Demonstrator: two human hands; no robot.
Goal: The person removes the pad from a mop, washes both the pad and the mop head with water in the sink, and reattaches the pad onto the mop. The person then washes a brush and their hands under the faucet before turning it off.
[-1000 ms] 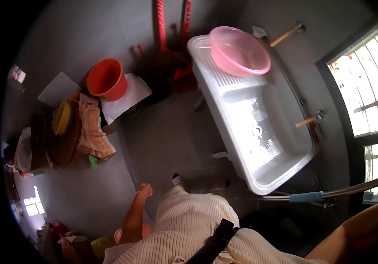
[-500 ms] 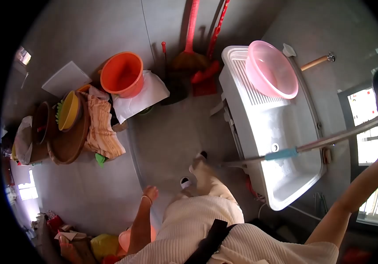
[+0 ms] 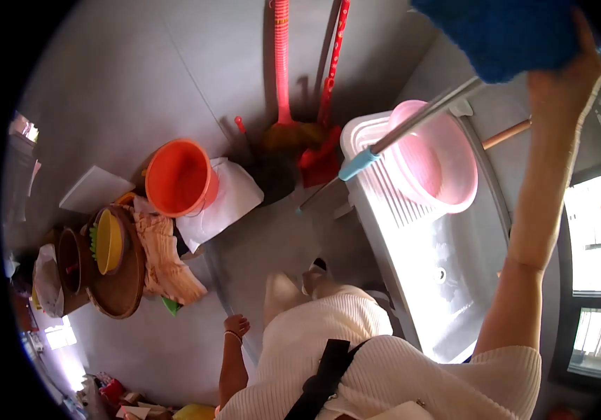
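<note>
At the upper right, my right hand grips a mop by its fluffy blue head. The mop's metal pole slants down to the left, passing in front of a pink basin. A light blue sleeve sits partway along the pole, and its thin end reaches down near the floor. Part of my right hand's fingers is hidden behind the mop head. My left hand hangs by my side, holding nothing, with its fingers loosely bent and apart.
A white sink with a ribbed washboard stands on the right. An orange bucket rests on a white sheet at the left, beside brown and yellow basins. A broom and a red dustpan lean in the corner.
My right hand has risen with the mop, swinging the pole up and away from over the sink bowl to across the pink basin. My left hand still hangs at my side.
</note>
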